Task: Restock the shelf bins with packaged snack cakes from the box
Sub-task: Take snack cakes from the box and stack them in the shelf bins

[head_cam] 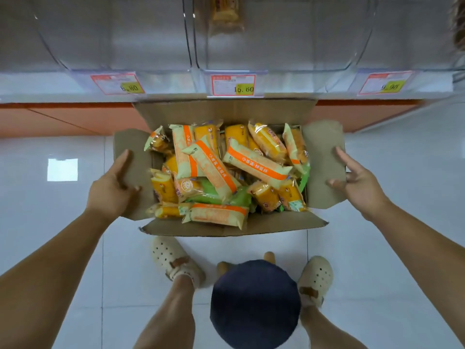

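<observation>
While both hands sit on the side flaps, the snack cakes (256,165) lie jumbled in the open cardboard box (226,112) between them, each hand about equally near; the top orange-striped packs run diagonally. Left hand (112,187) grips the left flap (130,147) with bent fingers, while right hand (357,182) is spread flat on the right flap (322,142), holding nothing. Box sits on glossy white tile floor (50,222); the clear shelf bins (276,46) are just beyond it, with one pack (226,13) in the middle bin.
</observation>
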Demonstrator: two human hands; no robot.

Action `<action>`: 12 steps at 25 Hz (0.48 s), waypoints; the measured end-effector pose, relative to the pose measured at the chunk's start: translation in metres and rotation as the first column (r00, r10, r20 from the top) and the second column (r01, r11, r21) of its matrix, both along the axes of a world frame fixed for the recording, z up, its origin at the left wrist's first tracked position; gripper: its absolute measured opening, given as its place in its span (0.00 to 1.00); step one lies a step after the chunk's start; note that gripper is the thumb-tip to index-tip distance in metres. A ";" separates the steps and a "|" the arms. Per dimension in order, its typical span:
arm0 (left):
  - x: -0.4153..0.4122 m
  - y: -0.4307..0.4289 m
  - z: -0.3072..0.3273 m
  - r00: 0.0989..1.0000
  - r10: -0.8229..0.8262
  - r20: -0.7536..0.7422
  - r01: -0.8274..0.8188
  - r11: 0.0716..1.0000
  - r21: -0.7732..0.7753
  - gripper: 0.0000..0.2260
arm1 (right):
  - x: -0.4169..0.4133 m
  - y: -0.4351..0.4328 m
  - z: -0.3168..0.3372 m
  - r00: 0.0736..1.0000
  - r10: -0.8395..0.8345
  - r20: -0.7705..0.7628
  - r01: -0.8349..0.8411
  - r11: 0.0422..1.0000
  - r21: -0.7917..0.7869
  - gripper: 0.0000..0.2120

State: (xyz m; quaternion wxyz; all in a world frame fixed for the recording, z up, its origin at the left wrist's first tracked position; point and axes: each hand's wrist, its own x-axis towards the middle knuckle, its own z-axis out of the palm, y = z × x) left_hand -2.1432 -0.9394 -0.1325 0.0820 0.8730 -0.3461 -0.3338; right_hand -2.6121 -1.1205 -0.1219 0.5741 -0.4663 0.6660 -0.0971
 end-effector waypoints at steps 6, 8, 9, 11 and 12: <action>0.001 -0.016 0.014 0.996 -0.032 -0.086 0.038 0.997 0.072 0.33 | 0.041 0.010 0.042 0.950 0.137 -0.280 -0.121 0.990 0.074 0.34; -0.006 -0.025 0.027 0.993 -0.100 0.066 0.099 0.995 0.014 0.30 | 0.067 0.013 0.059 0.859 0.185 -0.477 -0.236 0.971 -0.048 0.31; -0.014 -0.030 0.034 0.981 -0.131 0.143 0.137 0.990 -0.036 0.29 | 0.081 0.016 0.068 0.820 0.188 -0.541 -0.306 0.942 -0.137 0.28; -0.036 -0.041 0.049 0.966 -0.188 0.177 0.216 0.964 -0.156 0.29 | 0.113 0.024 0.082 0.806 0.200 -0.557 -0.401 0.877 -0.266 0.24; -0.049 -0.046 0.053 0.966 -0.226 0.124 0.247 0.950 -0.190 0.30 | 0.127 0.027 0.083 0.816 0.250 -0.522 -0.442 0.851 -0.284 0.22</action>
